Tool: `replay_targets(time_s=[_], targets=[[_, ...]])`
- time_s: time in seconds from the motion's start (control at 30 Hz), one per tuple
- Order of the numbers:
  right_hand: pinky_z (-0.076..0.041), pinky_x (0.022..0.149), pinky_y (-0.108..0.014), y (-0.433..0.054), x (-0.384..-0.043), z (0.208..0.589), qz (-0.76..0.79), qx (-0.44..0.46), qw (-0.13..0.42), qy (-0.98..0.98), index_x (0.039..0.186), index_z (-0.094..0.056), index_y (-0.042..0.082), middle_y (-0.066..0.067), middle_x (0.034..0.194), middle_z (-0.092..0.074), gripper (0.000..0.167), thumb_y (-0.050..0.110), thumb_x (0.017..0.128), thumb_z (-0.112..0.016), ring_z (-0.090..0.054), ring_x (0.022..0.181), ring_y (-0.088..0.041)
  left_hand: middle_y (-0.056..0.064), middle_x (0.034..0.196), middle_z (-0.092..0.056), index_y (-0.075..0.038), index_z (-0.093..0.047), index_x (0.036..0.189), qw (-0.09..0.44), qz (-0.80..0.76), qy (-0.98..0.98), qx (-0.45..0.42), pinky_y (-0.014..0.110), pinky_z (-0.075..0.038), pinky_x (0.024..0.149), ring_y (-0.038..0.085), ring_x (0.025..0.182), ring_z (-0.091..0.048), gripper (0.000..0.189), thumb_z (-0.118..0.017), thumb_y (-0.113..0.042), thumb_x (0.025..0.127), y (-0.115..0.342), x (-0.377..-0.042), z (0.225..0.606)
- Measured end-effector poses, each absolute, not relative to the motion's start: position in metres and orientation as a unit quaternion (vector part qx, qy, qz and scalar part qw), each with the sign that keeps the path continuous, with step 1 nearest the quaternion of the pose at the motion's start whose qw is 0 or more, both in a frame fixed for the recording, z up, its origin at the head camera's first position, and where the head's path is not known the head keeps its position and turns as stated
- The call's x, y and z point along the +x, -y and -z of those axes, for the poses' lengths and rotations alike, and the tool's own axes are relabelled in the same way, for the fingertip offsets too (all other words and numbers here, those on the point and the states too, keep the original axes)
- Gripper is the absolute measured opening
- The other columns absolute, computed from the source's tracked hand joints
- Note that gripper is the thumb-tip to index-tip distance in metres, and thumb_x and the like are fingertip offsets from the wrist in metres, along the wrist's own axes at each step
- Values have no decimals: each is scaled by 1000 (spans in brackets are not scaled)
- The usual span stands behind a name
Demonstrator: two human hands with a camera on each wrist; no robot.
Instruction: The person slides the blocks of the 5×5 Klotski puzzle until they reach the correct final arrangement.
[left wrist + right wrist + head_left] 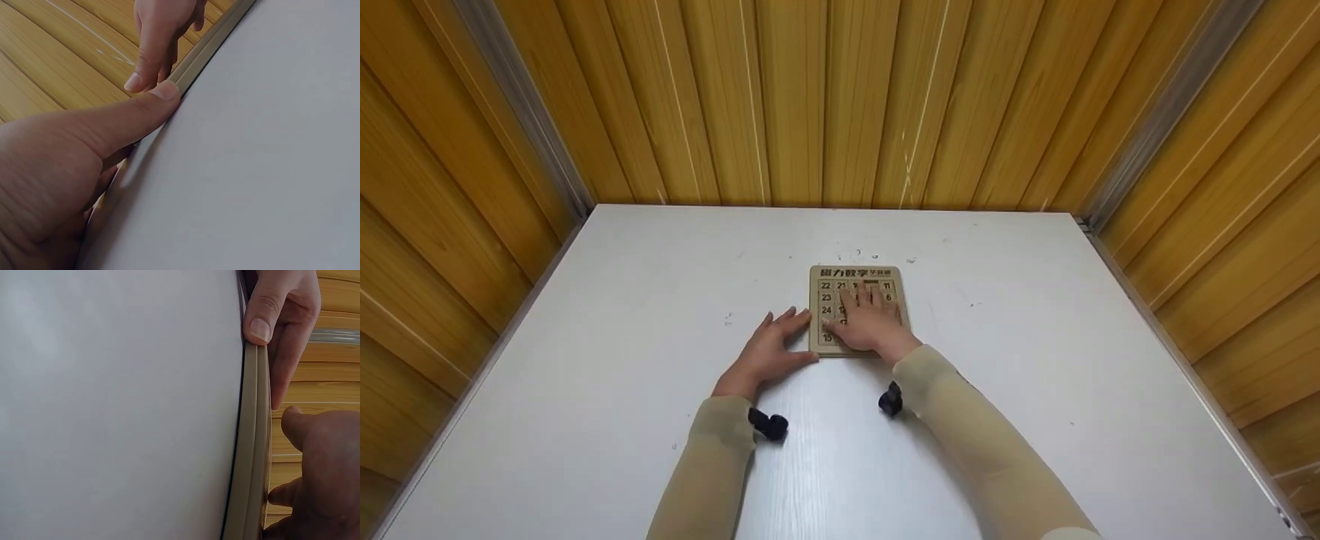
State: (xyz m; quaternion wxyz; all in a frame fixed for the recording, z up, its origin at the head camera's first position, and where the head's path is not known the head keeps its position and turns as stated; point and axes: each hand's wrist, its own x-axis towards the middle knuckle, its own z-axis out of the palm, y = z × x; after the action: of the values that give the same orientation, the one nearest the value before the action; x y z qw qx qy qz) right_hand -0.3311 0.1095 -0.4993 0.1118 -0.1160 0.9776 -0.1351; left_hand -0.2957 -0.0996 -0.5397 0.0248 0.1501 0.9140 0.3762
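A wooden number slide puzzle (pixel 814 300) lies flat on the white table, with a line of printed characters above its square number tiles. A dark gap shows in the top row of tiles. My left hand (pixel 769 351) holds the puzzle's near left corner, thumb on the near edge and fingers along the left side; the left wrist view shows the thumb (pixel 135 115) against the rim. Over the tiles, my right hand (pixel 870 322) spreads its fingers, fingertips right at the tile faces. Its palm hides many of the lower right numbers.
The white table (pixel 585 375) extends around the puzzle on all sides. Yellow wood-patterned panels (pixel 795 105) wall it in at the back, left and right. Small dark marks (pixel 858 253) dot the tabletop beyond the puzzle. Each wrist wears a black camera (pixel 769 426).
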Motion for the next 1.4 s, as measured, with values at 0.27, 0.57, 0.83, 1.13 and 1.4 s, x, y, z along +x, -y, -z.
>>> replay_targets(time_s=[0.27,0.57,0.83,1.13,1.4], targets=[[0,127,-73,-118,-329,499,150,-112,109,-976,167,-14,19,-15,175,0,88,70,100,-41,4,161,-44,1,161,-46,-15,-48,154,27,-374,-915,148,45,-6,136,24,159,-29,81,-85,-33,85,98,-294,538],[4,125,-75,-143,-329,494,182,-77,115,-973,167,-13,16,-22,173,4,87,65,102,-43,9,161,-42,-1,161,-46,-15,-48,154,29,-382,-913,142,43,-4,136,22,159,-28,80,-85,-31,85,99,-295,538],[3,126,-74,-149,-330,496,180,-67,129,-973,167,-12,16,-24,173,3,87,66,102,-40,9,161,-42,-1,163,-43,-19,-46,156,40,-380,-915,126,47,-4,135,23,160,-22,83,-84,-35,84,99,-293,538],[2,127,-73,-141,-329,497,170,-78,125,-974,167,-11,15,-23,173,2,88,67,102,-40,8,161,-41,-4,163,-42,-20,-45,156,40,-379,-916,125,46,-5,136,22,160,-23,83,-85,-35,84,98,-293,538],[-2,127,-74,-132,-330,498,150,-87,119,-978,167,-12,16,-23,173,0,87,66,102,-41,5,161,-43,-1,163,-43,-18,-46,155,35,-381,-915,132,46,-3,135,22,160,-24,82,-85,-34,84,98,-293,538]])
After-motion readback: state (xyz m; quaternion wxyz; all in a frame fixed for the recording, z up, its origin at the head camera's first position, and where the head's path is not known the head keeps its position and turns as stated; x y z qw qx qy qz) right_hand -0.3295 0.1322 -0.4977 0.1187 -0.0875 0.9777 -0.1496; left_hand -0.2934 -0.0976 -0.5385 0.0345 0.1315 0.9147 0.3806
